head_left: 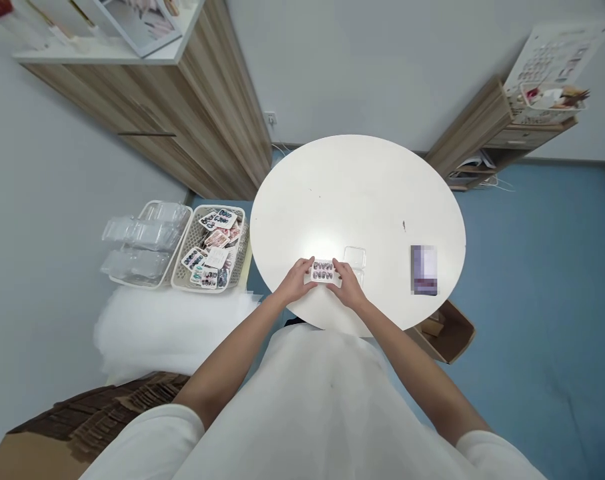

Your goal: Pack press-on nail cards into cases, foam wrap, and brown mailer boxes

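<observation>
Pinches a card of nails [323, 271] by its two short ends, between fingers and thumb of both the left hand [296, 281] and the right hand [348, 285]. Holds it over the near part of the white oval counter [352, 193]; cannot tell whether resting there or just above. Has a clear plastic case [355, 257] beside the right hand, partly hidden by it, a blurred purple thing [424, 270] farther right, and a basket [194, 233] of similar cards left of the counter.

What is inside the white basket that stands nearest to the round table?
The basket holds a loose pile of cards, several bearing dark nail-like pieces. The upper cards cover whatever lies below.
</observation>
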Demonstrator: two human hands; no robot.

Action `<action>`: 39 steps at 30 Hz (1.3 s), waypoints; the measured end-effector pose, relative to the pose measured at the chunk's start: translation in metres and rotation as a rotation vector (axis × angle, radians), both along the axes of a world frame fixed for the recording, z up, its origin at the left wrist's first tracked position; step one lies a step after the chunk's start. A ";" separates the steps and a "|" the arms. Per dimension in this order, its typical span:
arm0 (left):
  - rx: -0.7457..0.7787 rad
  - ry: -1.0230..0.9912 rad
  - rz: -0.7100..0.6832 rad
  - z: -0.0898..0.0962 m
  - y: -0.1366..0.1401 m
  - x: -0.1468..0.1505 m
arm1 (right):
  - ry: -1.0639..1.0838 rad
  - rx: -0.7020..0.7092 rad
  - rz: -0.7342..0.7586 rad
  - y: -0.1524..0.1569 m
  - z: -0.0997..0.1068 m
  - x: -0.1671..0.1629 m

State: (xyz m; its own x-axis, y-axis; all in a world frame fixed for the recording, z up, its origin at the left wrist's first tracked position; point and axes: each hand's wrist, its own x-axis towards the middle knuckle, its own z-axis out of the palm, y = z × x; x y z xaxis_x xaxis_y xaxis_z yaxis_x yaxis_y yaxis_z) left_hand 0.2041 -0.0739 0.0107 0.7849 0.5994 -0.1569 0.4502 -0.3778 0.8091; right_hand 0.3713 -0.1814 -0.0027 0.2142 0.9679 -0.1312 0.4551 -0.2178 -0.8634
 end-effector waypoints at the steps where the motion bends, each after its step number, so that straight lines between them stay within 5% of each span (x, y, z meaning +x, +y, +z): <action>1: -0.008 0.005 -0.014 -0.001 -0.006 0.006 | 0.009 -0.008 -0.008 -0.008 0.000 0.005; 13: -0.138 0.112 -0.100 -0.009 -0.058 0.058 | 0.025 -0.194 -0.068 -0.072 -0.013 0.046; 22: 0.021 0.208 -0.041 -0.023 -0.055 0.075 | -0.079 -0.226 -0.070 -0.065 -0.025 0.062; 39: 0.031 0.271 -0.037 -0.036 -0.050 0.087 | -0.171 -0.229 -0.061 -0.053 -0.034 0.067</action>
State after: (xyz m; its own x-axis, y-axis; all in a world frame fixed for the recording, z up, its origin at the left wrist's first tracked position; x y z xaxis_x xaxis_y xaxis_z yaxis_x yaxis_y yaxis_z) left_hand 0.2914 -0.1241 -0.0257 0.7381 0.5789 -0.3466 0.6343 -0.4203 0.6488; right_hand 0.4379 -0.2343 -0.0365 0.3089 0.9018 -0.3022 0.5696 -0.4299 -0.7006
